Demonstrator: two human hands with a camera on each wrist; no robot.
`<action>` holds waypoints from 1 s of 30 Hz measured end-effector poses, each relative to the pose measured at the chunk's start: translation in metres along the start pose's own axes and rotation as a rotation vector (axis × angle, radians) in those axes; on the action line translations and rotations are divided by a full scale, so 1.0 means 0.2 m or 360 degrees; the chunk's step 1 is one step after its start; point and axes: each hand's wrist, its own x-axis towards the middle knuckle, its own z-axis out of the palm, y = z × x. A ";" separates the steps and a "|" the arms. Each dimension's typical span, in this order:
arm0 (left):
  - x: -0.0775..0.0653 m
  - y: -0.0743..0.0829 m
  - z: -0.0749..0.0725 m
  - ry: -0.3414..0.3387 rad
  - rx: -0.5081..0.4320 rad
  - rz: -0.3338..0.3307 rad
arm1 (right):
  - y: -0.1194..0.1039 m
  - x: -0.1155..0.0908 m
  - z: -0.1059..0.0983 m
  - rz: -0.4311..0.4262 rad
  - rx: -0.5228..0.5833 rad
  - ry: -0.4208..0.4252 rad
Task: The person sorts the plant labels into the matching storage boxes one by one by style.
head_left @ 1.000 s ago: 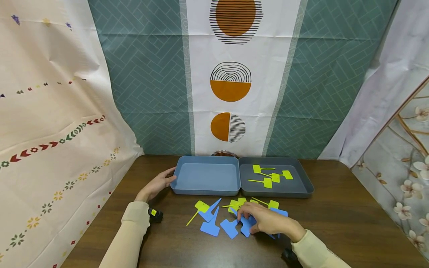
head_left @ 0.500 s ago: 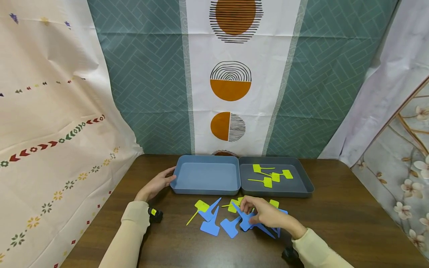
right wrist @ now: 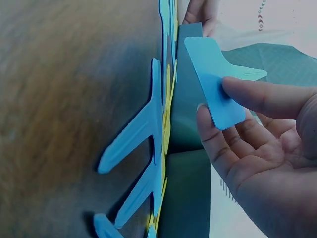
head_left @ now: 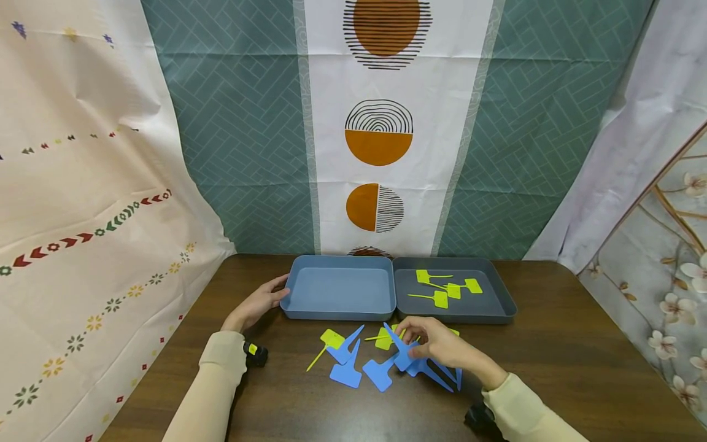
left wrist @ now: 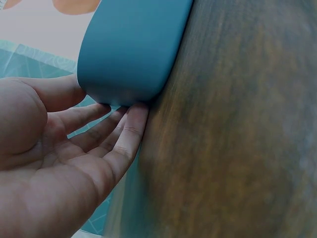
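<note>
My right hand (head_left: 436,344) pinches a blue T-shaped plant label (right wrist: 213,82) by its wide head between thumb and fingers. The label is raised over the pile, its pointed stem away from the palm. Below it lie several blue plant labels (head_left: 347,373) and yellow ones (head_left: 332,339), partly hidden by the hand. My left hand (head_left: 259,307) rests its thumb and fingertips against the outer left end of the blue-grey tray (left wrist: 133,49), fingers fairly straight. That tray's floor is bare.
A dark grey tray (head_left: 497,310) stands right beside the blue-grey one, with several yellow plant labels (head_left: 440,299) lying in it. Both trays stand toward the back of the brown wooden table (head_left: 298,411), in front of a hanging patterned cloth (head_left: 259,153).
My right hand has picked a blue plant label out of the pile and lifted it slightly. The left hand has stayed at the tray.
</note>
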 end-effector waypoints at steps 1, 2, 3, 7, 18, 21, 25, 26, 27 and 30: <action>0.00 0.00 0.00 -0.0001 -0.0005 0.0000 | 0.00 0.00 0.00 -0.0001 0.0008 0.0002; 0.00 0.00 0.00 -0.0001 -0.0007 0.0002 | 0.00 0.00 0.00 -0.0005 0.0012 0.0003; 0.00 0.00 0.00 0.0000 -0.0008 0.0002 | 0.00 0.00 0.00 -0.0008 0.0017 0.0004; 0.00 0.01 0.00 0.0008 0.0002 -0.0005 | 0.00 0.00 -0.01 -0.0020 0.0011 0.0016; 0.00 0.00 0.00 0.0000 -0.0001 0.0015 | -0.10 0.09 -0.11 -0.0022 -0.0109 0.0029; 0.00 0.00 0.00 -0.0014 -0.0011 0.0030 | -0.14 0.15 -0.17 -0.0013 -0.0166 0.0052; 0.00 0.00 0.00 -0.0021 0.0005 0.0039 | -0.18 0.23 -0.23 -0.0036 -0.0237 0.0090; 0.00 0.00 0.00 -0.0020 0.0008 0.0040 | -0.18 0.25 -0.24 -0.0036 -0.0243 0.0099; 0.00 0.00 0.00 -0.0020 0.0006 0.0040 | -0.19 0.27 -0.25 -0.0046 -0.0260 0.0107; 0.00 -0.01 0.00 -0.0023 -0.0012 0.0037 | -0.20 0.33 -0.29 -0.0055 -0.0283 0.0125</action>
